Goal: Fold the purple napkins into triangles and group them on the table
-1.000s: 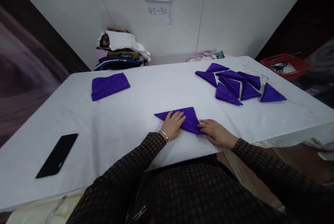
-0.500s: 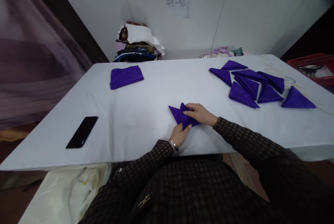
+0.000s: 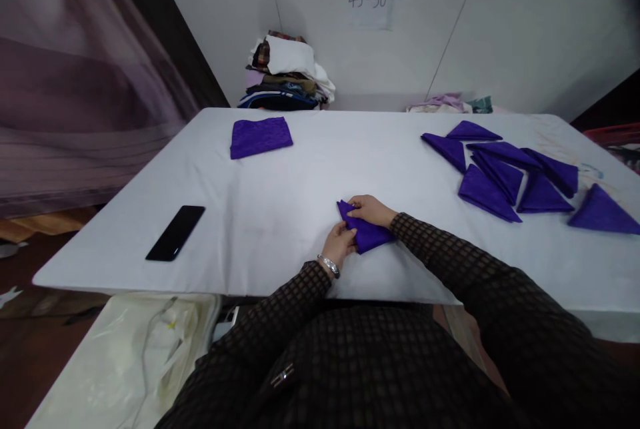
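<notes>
Between my hands, near the table's front edge, lies a purple cloth napkin (image 3: pixel 371 236) folded into a small triangle. My right hand (image 3: pixel 369 210) pinches its upper left end from above. The lower left edge is gripped by my left hand (image 3: pixel 340 242), which wears a silver bracelet; some of its fingertips are hidden by the cloth. Several purple napkins folded into triangles (image 3: pixel 487 194) lie in a loose group to the right, partly overlapping. A flat purple cloth (image 3: pixel 261 137), folded to a rough rectangle, rests at the back left.
A black phone (image 3: pixel 176 233) lies on the left of the white-covered table (image 3: pixel 280 216). Stacked clothes (image 3: pixel 290 72) stand behind the far edge, with more cloth (image 3: pixel 445 104) farther right. A plastic-covered bin (image 3: pixel 125 349) sits below the front left edge.
The napkin's left point has been folded over, so it now forms one compact triangle. My left hand has shifted to its left edge. The camera view has turned slightly left.
</notes>
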Tool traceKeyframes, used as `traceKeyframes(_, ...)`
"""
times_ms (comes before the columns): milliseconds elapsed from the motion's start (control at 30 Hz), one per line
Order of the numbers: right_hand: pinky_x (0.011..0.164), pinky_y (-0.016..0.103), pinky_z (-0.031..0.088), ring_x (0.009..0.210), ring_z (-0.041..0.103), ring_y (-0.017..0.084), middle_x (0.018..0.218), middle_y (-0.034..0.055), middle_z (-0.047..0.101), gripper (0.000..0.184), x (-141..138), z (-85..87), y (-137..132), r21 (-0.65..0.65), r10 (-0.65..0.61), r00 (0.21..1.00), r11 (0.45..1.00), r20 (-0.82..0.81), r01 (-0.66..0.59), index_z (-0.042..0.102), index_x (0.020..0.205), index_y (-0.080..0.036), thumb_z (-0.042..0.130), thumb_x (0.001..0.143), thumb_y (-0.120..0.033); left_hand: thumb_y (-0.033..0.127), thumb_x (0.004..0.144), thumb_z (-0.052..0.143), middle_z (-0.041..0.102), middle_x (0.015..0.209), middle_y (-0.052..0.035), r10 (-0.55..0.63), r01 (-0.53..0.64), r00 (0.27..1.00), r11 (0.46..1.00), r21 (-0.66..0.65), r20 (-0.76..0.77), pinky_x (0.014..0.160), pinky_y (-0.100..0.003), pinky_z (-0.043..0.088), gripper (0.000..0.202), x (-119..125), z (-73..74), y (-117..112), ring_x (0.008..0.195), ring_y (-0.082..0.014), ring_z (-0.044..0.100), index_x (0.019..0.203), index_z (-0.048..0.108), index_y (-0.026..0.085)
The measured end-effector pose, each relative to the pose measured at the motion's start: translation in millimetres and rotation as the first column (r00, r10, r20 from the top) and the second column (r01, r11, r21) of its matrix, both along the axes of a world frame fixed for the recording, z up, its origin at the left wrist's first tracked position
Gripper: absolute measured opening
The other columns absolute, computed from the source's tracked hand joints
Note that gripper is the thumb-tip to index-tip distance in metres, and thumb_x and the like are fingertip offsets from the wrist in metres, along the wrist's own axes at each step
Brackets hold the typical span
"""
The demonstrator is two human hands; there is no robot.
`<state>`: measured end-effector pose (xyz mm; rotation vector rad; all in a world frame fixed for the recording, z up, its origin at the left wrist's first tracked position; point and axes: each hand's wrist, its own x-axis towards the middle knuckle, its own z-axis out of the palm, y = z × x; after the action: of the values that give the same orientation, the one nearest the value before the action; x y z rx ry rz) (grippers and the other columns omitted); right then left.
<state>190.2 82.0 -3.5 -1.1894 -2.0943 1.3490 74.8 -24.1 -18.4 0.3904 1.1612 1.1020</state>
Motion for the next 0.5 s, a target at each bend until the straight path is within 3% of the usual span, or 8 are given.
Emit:
traceKeyframes(100,0.063,0.026,0.044,0.067,0.056,0.015,0.07,-0.0015,0.062,0.011,-1,-1.9,-1,0.034,0.002,0.999,0.999,0.041,-0.004,0.063,0.08,-0.017,0.062,0.069,-0.019,0.021,0.068,0.071,0.062,0.073,0.0007,-0.015,0.015,0.999,1.0,0.0,-0.031,0.06,-0.028,0.053,0.046,-2,0.2,2,0.056,-0.0106,0.061,0.108,0.049,0.016)
traceKeyframes(200,0.065,0.027,0.046,0.07,0.058,0.015,0.075,-0.0004,0.065,0.016,1,0.5,-3,0.025,0.012,1.0,1.0,-0.004,-0.012,0.064,0.086,-0.017,0.062,0.07,-0.019,0.025,0.074,0.066,0.062,0.072,-0.0007,-0.067,0.08,0.973,0.995,0.054,-0.22,0.06,-0.03,0.054,0.03,-5,-0.6,7,0.057,-0.0115,0.062,0.099,0.053,0.015)
traceKeyframes(300,0.067,0.028,0.047,0.073,0.06,0.016,0.081,0.0002,0.067,0.023,9,5.0,-7,-0.032,-0.021,0.991,0.999,-0.134,0.017,0.063,0.094,-0.018,0.062,0.071,-0.022,0.024,0.08,0.057,0.064,0.074,-0.0031,-0.064,0.124,0.892,0.986,0.108,-0.448,0.058,-0.028,0.054,0.016,-16,-2.7,18,0.055,-0.0107,0.062,0.093,0.056,0.014)
traceKeyframes(400,0.068,0.027,0.048,0.074,0.061,0.015,0.084,0.0001,0.067,0.027,21,9.3,-12,-0.125,-0.079,0.968,0.991,-0.24,0.05,0.062,0.096,-0.019,0.065,0.07,-0.025,0.02,0.081,0.054,0.066,0.082,-0.0038,-0.021,0.134,0.812,0.979,0.152,-0.584,0.054,-0.026,0.052,0.011,-32,-6.5,36,0.054,-0.0096,0.061,0.09,0.059,0.016)
traceKeyframes(500,0.068,0.028,0.048,0.072,0.061,0.015,0.085,0.0,0.068,0.027,29,12.3,-16,-0.207,-0.118,0.948,0.977,-0.295,0.057,0.063,0.095,-0.02,0.067,0.069,-0.027,0.017,0.08,0.054,0.067,0.088,-0.0035,0.013,0.186,0.691,0.963,0.195,-0.723,0.062,-0.028,0.053,0.013,-46,-10.6,56,0.058,-0.0104,0.061,0.089,0.063,0.018)
